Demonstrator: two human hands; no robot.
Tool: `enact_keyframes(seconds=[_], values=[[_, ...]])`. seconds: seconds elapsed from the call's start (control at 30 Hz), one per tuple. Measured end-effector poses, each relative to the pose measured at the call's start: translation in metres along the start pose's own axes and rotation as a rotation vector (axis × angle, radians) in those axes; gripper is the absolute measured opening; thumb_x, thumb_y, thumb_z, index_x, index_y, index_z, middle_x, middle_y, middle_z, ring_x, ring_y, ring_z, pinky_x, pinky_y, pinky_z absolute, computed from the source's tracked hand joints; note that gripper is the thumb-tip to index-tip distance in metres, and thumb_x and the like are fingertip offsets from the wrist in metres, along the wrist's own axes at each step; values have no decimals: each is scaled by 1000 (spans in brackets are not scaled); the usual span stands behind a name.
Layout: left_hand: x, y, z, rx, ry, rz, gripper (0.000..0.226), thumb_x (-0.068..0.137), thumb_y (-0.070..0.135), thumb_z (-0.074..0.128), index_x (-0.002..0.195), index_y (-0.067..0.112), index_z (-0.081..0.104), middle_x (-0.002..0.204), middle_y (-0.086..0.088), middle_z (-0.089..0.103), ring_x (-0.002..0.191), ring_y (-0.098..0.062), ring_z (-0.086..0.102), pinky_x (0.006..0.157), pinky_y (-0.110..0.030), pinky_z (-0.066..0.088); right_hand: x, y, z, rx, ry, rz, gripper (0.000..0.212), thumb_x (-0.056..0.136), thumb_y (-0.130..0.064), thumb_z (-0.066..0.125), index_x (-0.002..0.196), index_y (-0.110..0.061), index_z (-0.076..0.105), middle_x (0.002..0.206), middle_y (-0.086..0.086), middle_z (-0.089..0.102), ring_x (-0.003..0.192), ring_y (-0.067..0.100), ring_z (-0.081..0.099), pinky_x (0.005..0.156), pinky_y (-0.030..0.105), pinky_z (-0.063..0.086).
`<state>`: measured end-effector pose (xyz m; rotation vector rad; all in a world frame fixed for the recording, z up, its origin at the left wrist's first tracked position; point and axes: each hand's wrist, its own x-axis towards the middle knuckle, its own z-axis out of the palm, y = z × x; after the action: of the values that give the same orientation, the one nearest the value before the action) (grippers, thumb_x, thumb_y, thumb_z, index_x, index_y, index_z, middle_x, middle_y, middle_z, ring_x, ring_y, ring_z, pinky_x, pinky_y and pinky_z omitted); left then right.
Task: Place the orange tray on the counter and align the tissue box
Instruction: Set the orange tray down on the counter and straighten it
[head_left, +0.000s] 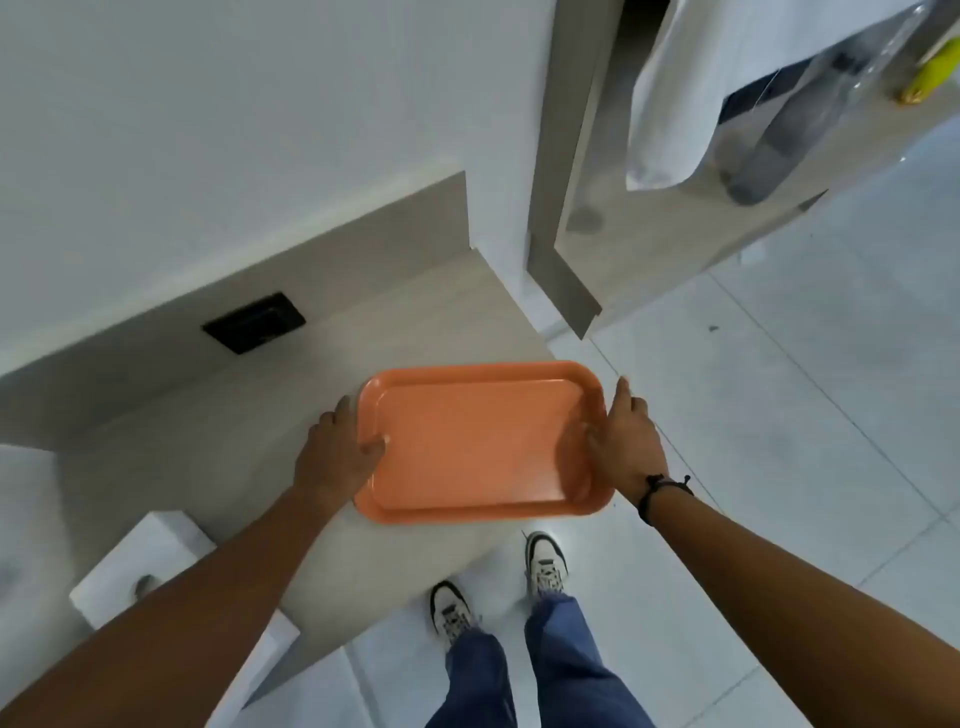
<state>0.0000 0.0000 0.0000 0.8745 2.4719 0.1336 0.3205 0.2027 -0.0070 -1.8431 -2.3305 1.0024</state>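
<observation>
Black wall socket (253, 322) set in the beige backsplash, under a white wall (208, 130). White cloth (691, 93) hangs upper right, beside a clear plastic bottle (795, 119); a yellow object (930, 78) at the far right edge. Pale tiled floor (779, 389). White-and-black sneakers (544, 561) and blue jeans (566, 665) below.

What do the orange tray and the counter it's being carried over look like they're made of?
The orange tray, held at its short ends by the left hand and right hand, looks like moulded plastic: one even colour, rounded corners, a raised rim, a dull sheen. The counter looks like pale wood-grain laminate, smooth and matte with faint streaks; real wood cannot be ruled out.
</observation>
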Motion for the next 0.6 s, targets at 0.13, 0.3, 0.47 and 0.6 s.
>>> enact_keyframes(seconds=[0.13, 0.3, 0.47, 0.6], values=[[2, -3, 11, -67, -4, -13, 55, 102, 26, 64, 150, 5, 48, 133, -26, 67, 124, -49, 64, 100, -52, 52, 2, 8, 14, -14, -6, 66, 52, 104, -25, 52, 150, -6, 42, 129, 23, 66, 101, 42, 65, 77, 39, 51], [4, -7, 19, -118, 19, 2, 55, 104, 13, 56, 159, 15, 45, 135, -22, 69, 124, -49, 65, 103, -50, 52, 3, 10, 23, 4, 5, 79, 37, 105, -27, 42, 139, -10, 45, 97, 10, 66, 79, 32, 60, 55, 27, 34], [0, -11, 22, -262, 63, -50, 58, 105, 9, 55, 160, 23, 45, 137, -16, 69, 125, -43, 66, 105, -48, 53, 10, 2, 25, -29, 7, 56, 39, 105, -23, 43, 141, -11, 46, 96, 11, 68, 81, 34, 63, 65, 36, 45], [-3, -23, 18, -331, 98, -101, 57, 104, 8, 54, 158, 26, 47, 130, -14, 71, 118, -42, 69, 96, -44, 54, 24, -17, 27, -41, 9, -10, 35, 107, -22, 44, 139, -9, 49, 98, 11, 68, 80, 31, 60, 72, 38, 47]])
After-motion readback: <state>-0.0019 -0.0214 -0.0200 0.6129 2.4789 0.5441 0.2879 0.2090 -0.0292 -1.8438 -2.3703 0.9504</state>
